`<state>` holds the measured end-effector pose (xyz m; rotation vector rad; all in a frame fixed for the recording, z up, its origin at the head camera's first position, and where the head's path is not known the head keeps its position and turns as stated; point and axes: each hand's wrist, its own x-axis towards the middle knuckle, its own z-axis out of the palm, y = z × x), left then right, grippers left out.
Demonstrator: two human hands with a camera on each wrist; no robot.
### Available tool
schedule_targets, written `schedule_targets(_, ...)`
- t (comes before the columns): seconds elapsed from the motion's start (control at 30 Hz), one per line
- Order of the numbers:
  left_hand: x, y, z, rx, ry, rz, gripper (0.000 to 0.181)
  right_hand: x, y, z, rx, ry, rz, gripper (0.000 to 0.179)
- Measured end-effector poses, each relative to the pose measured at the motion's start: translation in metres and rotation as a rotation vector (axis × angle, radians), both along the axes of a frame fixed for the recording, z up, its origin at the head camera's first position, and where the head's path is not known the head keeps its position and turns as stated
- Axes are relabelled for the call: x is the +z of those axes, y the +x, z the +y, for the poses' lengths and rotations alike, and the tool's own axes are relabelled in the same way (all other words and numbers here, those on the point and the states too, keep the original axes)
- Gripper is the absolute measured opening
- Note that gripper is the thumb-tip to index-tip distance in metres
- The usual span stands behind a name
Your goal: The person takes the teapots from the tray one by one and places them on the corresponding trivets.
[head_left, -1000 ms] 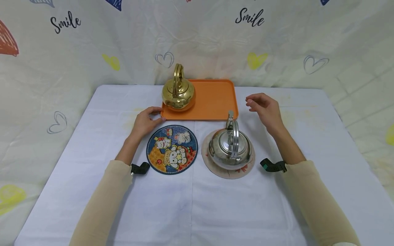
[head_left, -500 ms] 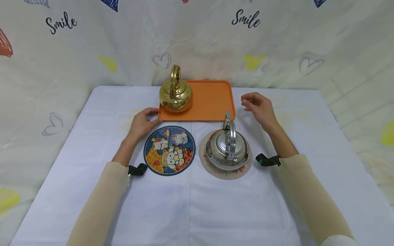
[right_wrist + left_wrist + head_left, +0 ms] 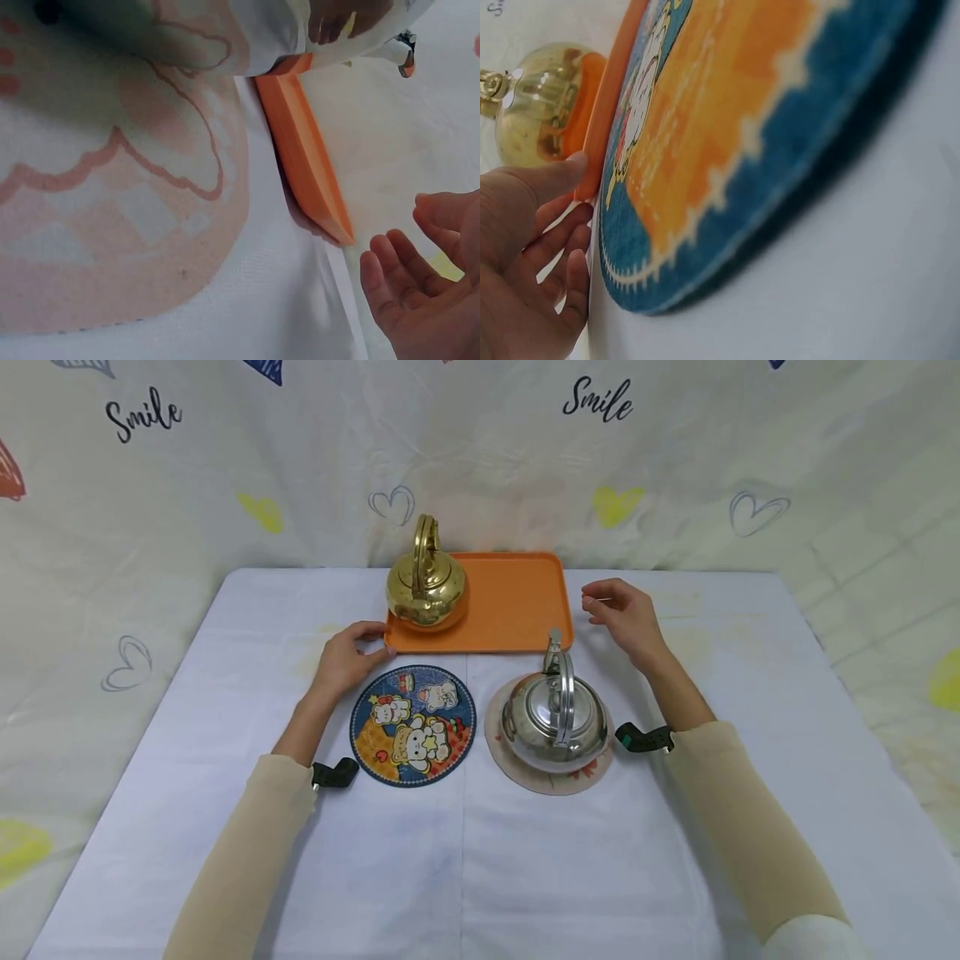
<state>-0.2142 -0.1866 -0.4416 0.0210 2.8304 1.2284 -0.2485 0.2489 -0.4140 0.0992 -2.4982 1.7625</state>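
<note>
My left hand [image 3: 347, 658] pinches the front left corner of an orange tray [image 3: 517, 602], its thumb at the front rim and its fingers by the left side. On the tray's left part stands a gold kettle [image 3: 426, 589] with an upright handle. My right hand [image 3: 626, 620] hovers just right of the tray, fingers loosely bent with nothing between them. A silver kettle [image 3: 551, 722] stands on a round beige mat [image 3: 517, 768] nearer me, its spout towards the tray. In the right wrist view, the right fingers [image 3: 397, 270] are apart from the tray's corner [image 3: 330, 217].
A round blue and orange cartoon mat [image 3: 412, 727] lies left of the silver kettle, in front of the tray. White cloth covers the table [image 3: 465, 877]. A printed curtain [image 3: 495, 460] hangs behind the table's back edge.
My right hand has drifted slightly left, closer to the tray's right edge. The left hand keeps its place at the corner, and both kettles stand where they were. The head view has shifted a little.
</note>
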Motion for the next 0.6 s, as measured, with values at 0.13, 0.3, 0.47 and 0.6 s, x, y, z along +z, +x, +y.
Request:
schedule_targets(0.13,0.000,0.000,-0.001,0.000,-0.004,0.003,0.050,-0.002,-0.003,-0.001,0.012,-0.019,-0.016,0.035)
schedule_targets(0.3,0.001,0.000,-0.001,0.002,-0.017,0.004,0.051,-0.005,-0.009,-0.003,0.043,-0.033,-0.046,0.035)
schedule_targets(0.47,0.002,0.001,-0.001,0.000,-0.010,-0.005,0.051,-0.008,-0.014,-0.005,0.053,-0.009,-0.084,0.036)
schedule_targets(0.6,0.001,0.001,0.001,0.000,-0.002,-0.003,0.051,-0.011,-0.016,-0.004,0.052,0.042,-0.130,0.036)
